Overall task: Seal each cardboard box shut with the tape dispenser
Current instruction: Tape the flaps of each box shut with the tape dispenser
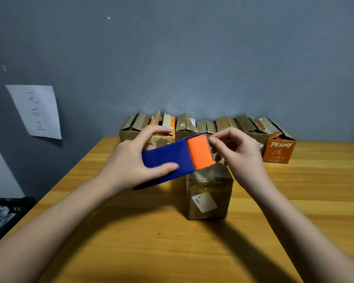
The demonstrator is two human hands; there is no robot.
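Note:
My left hand [131,160] grips the blue body of the tape dispenser [172,160], thumb on its near side and fingers curled over the far side. The dispenser's orange front piece [200,152] points right, held in the air above a small brown cardboard box [208,195] with a white label that stands in the middle of the table. My right hand [237,152] pinches at the toothed edge of the orange piece with thumb and forefinger; clear tape there is too faint to make out.
Several cardboard boxes [184,125] with raised flaps line the back edge of the wooden table [172,242] against the grey wall, the rightmost an orange box [279,151] printed PRAMY. A paper note [37,111] hangs on the wall. A dark crate [6,211] sits low left.

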